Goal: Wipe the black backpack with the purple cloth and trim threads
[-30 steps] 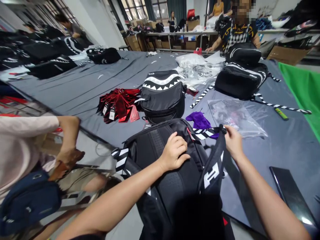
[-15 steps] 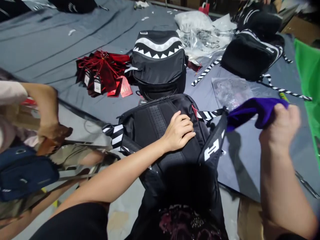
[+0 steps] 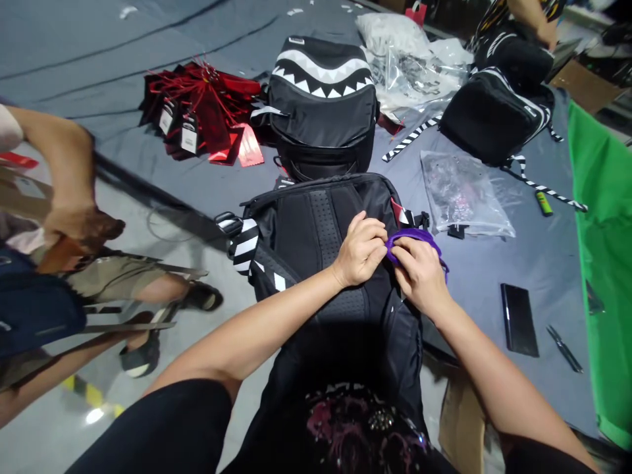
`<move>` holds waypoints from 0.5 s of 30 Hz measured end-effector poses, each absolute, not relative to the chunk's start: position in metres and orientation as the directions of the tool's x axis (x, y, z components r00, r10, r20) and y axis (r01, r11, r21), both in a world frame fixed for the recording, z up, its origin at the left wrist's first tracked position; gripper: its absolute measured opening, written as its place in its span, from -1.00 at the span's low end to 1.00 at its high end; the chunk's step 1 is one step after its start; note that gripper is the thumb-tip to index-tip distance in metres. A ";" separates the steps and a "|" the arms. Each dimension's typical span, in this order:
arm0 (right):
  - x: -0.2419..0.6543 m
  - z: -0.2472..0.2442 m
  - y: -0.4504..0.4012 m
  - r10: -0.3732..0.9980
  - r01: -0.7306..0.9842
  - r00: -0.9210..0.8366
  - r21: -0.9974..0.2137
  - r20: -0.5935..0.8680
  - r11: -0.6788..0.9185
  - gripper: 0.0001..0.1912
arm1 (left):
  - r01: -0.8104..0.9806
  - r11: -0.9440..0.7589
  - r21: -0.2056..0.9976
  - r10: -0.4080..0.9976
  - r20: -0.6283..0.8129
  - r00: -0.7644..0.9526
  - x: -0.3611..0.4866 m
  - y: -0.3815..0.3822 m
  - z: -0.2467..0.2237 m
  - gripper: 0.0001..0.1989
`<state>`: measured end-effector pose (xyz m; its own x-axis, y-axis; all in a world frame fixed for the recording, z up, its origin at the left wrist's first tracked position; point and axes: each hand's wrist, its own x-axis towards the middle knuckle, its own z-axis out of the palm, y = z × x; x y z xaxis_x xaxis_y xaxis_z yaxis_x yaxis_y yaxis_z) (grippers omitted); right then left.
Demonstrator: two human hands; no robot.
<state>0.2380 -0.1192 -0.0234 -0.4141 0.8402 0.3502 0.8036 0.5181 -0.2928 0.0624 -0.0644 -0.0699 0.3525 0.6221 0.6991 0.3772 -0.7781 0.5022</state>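
A black backpack [image 3: 296, 230] lies back side up against my body at the table edge, its striped strap at the left. My right hand [image 3: 419, 273] is closed on a bunched purple cloth [image 3: 417, 238] at the backpack's right side. Just left of it, my left hand [image 3: 363, 249] rests on the back panel, fingertips pinched at the cloth's edge; whether they grip the cloth or something small is hidden. Beyond the backpack stands another black backpack [image 3: 323, 118] with a white zigzag teeth pattern.
Red tags [image 3: 197, 112] lie back left, plastic bags [image 3: 395, 39] at the back, a black bag [image 3: 494, 118] at the right. A phone [image 3: 519, 319], tweezers [image 3: 564, 349] and a green cloth [image 3: 600, 263] are on the right. A seated person [image 3: 69, 224] is at the left.
My right hand has come in from the far right with the purple cloth to beside my left hand. The cloth, stretched out before, is now bunched. My left fingers have drawn together.
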 end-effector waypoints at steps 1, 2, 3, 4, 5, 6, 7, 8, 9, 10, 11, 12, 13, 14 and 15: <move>0.242 -0.027 -0.123 0.848 0.827 -0.432 -0.240 0.305 0.508 -0.67 | 0.379 -0.781 0.497 0.619 0.700 0.357 0.063 -0.064 -0.071 -0.57; 0.246 -0.027 -0.127 0.856 0.842 -0.442 -0.203 0.269 0.499 -0.64 | 0.378 -0.786 0.490 0.612 0.703 0.362 0.063 -0.063 -0.073 -0.58; 0.251 -0.026 -0.132 0.861 0.849 -0.451 -0.184 0.235 0.495 -0.63 | 0.376 -0.791 0.483 0.605 0.708 0.364 0.063 -0.062 -0.074 -0.58; 0.256 -0.024 -0.137 0.866 0.852 -0.457 -0.179 0.203 0.492 -0.64 | 0.374 -0.796 0.477 0.599 0.713 0.364 0.064 -0.062 -0.075 -0.57; 0.259 -0.021 -0.142 0.872 0.854 -0.459 -0.186 0.170 0.486 -0.66 | 0.371 -0.799 0.473 0.594 0.718 0.364 0.064 -0.061 -0.076 -0.56; 0.262 -0.017 -0.146 0.879 0.854 -0.457 -0.208 0.135 0.476 -0.68 | 0.366 -0.802 0.473 0.591 0.721 0.362 0.065 -0.061 -0.077 -0.54; 0.265 -0.014 -0.150 0.888 0.852 -0.449 -0.249 0.105 0.460 -0.71 | 0.361 -0.803 0.474 0.589 0.725 0.357 0.065 -0.061 -0.077 -0.53; 0.266 -0.011 -0.153 0.898 0.843 -0.430 -0.318 0.087 0.434 -0.74 | 0.357 -0.803 0.477 0.589 0.727 0.354 0.065 -0.060 -0.078 -0.53; 0.268 -0.008 -0.155 0.915 0.823 -0.394 -0.410 0.086 0.393 -0.78 | 0.354 -0.804 0.478 0.588 0.729 0.350 0.065 -0.060 -0.078 -0.52; 0.270 -0.006 -0.156 0.940 0.791 -0.327 -0.515 0.099 0.330 -0.82 | 0.353 -0.804 0.479 0.588 0.730 0.348 0.065 -0.060 -0.078 -0.52; 0.273 -0.004 -0.155 0.969 0.745 -0.221 -0.622 0.110 0.241 -0.86 | 0.354 -0.803 0.479 0.588 0.731 0.345 0.065 -0.060 -0.079 -0.52; 0.277 -0.001 -0.154 0.991 0.677 -0.078 -0.724 0.109 0.133 -0.87 | 0.356 -0.803 0.477 0.587 0.733 0.342 0.065 -0.059 -0.079 -0.52; 0.282 0.001 -0.152 0.992 0.581 0.085 -0.814 0.091 0.025 -0.85 | 0.358 -0.805 0.474 0.585 0.736 0.341 0.064 -0.059 -0.079 -0.53; 0.289 0.004 -0.149 0.970 0.457 0.238 -0.887 0.049 -0.067 -0.82 | 0.359 -0.806 0.471 0.582 0.738 0.341 0.064 -0.059 -0.079 -0.53; 0.297 0.007 -0.146 0.934 0.315 0.357 -0.941 -0.005 -0.125 -0.81 | 0.361 -0.806 0.469 0.582 0.738 0.341 0.064 -0.059 -0.079 -0.53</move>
